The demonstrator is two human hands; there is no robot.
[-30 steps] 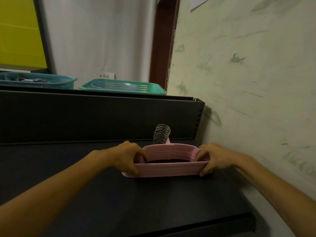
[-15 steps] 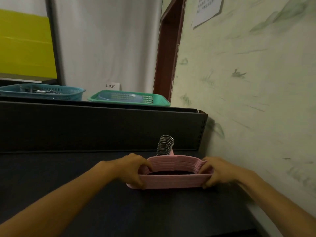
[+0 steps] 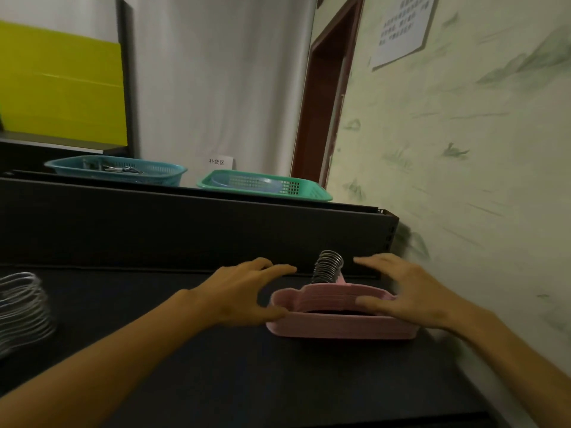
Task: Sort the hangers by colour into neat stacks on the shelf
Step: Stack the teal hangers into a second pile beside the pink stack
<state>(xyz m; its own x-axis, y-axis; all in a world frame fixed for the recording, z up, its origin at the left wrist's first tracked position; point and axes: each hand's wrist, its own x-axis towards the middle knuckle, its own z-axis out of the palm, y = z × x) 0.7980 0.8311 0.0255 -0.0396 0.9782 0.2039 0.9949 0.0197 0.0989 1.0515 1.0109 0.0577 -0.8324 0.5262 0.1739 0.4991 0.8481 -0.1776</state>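
Observation:
A neat stack of pink hangers (image 3: 336, 327) lies on the black shelf (image 3: 216, 366) near its right end, its bunched metal hooks (image 3: 327, 267) pointing to the back panel. My left hand (image 3: 244, 291) hovers at the stack's left end, fingers spread, thumb near the stack's corner. My right hand (image 3: 401, 291) is spread over the stack's right part, thumb lying across the top. Neither hand grips the stack. At the far left edge a second bunch of metal hanger hooks (image 3: 21, 307) shows; the hangers' colour is out of view.
The shelf's black back panel (image 3: 185, 233) rises behind the stack. On top of it stand a blue basket (image 3: 117, 169) and a green basket (image 3: 265, 185). A patterned wall (image 3: 463, 180) closes off the right side next to the stack.
Both hands have let go of the pink stack's ends and lifted with fingers spread. The view has swung left and up, bringing the hooks at the left edge into sight.

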